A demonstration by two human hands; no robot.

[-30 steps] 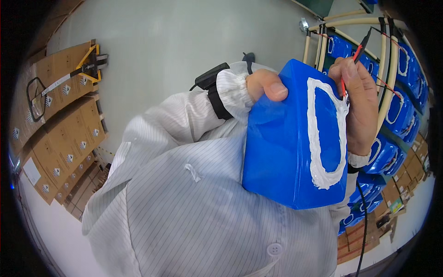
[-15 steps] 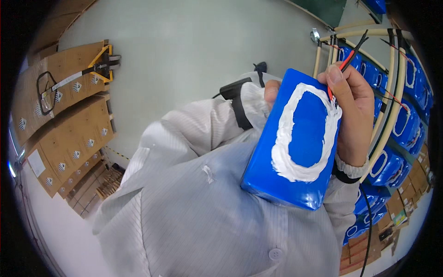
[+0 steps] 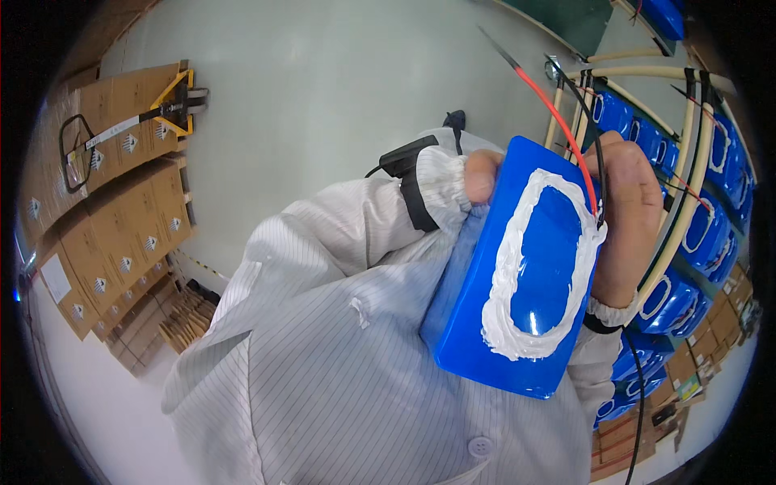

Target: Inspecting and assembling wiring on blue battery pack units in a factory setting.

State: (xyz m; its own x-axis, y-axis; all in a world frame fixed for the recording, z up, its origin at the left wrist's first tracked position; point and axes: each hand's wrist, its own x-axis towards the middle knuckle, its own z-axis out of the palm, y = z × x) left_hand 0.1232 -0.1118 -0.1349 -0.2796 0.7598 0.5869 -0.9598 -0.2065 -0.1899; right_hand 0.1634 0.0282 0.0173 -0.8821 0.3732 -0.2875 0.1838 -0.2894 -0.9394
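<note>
carefully: both hands, left hand [image 3: 482, 174] and right hand [image 3: 626, 218], clasp the blue pack [image 3: 485, 315]; best keep fingers off its white paste ring [image 3: 509, 275].

Brown cartons [image 3: 105, 234] with small white labels [image 3: 56, 278] are seen stacked at the left; more cartons [image 3: 626, 440] lie lower right.
</note>
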